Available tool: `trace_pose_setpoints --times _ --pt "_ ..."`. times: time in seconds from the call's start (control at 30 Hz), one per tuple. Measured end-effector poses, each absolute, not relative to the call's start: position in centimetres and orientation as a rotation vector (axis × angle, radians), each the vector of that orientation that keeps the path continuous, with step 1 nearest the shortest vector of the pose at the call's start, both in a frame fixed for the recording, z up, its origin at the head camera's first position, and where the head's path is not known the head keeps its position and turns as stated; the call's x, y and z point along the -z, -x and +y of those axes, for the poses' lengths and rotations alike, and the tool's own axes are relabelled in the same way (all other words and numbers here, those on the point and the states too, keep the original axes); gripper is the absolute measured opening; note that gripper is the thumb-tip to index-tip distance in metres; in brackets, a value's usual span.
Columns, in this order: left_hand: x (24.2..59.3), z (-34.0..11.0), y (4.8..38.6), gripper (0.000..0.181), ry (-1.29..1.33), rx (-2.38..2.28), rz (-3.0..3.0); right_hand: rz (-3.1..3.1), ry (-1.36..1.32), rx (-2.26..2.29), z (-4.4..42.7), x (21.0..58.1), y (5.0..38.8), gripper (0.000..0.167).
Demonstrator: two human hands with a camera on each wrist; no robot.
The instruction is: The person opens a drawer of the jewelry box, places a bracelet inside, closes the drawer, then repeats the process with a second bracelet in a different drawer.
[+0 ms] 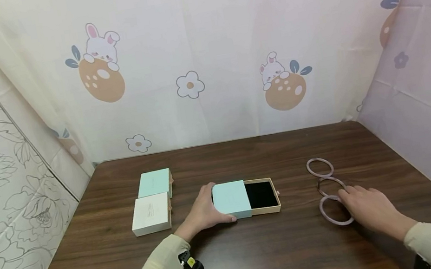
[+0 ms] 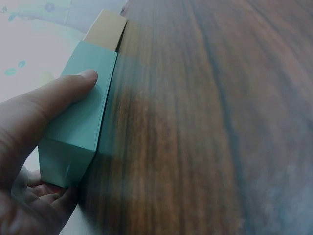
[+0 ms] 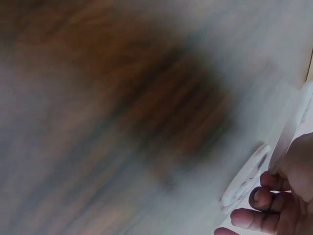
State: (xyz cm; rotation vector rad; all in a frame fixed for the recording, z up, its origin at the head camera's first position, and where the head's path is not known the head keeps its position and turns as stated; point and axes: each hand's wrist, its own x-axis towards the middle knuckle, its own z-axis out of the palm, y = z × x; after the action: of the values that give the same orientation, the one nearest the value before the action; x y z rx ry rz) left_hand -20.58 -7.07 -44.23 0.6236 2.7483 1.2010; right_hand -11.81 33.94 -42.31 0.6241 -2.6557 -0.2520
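Observation:
My left hand (image 1: 206, 209) grips a light blue drawer box (image 1: 231, 201) around its left end. In the left wrist view its thumb (image 2: 80, 81) presses along the box's long side. The box's cream tray (image 1: 279, 202) is slid partly out to the right, showing a black lining. At the right, my right hand (image 1: 368, 206) has its fingertips on the lower pale lilac bangle (image 1: 341, 223). Against it lies a middle bangle (image 1: 319, 189), with an upper bangle (image 1: 318, 159) beyond. A pale band (image 3: 289, 137) shows between finger and thumb in the right wrist view.
Left of my left hand stand two closed drawer boxes, one mint green (image 1: 154, 182) and one white (image 1: 150, 214), touching each other. The dark wooden table (image 1: 268, 253) meets printed white curtains (image 1: 229, 113) at its back and right edges.

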Motion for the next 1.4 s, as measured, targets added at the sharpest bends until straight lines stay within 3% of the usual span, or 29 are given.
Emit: trace_pose_setpoints --times 0.13,1.4 --pt "44.1 -7.0 20.5 0.112 -0.617 -1.198 2.747 -2.708 -0.612 0.257 33.1 41.8 12.1 0.020" --pt "44.5 -7.1 20.8 0.112 -0.605 -1.173 2.751 -2.670 -0.728 0.190 27.0 40.4 16.3 0.027"
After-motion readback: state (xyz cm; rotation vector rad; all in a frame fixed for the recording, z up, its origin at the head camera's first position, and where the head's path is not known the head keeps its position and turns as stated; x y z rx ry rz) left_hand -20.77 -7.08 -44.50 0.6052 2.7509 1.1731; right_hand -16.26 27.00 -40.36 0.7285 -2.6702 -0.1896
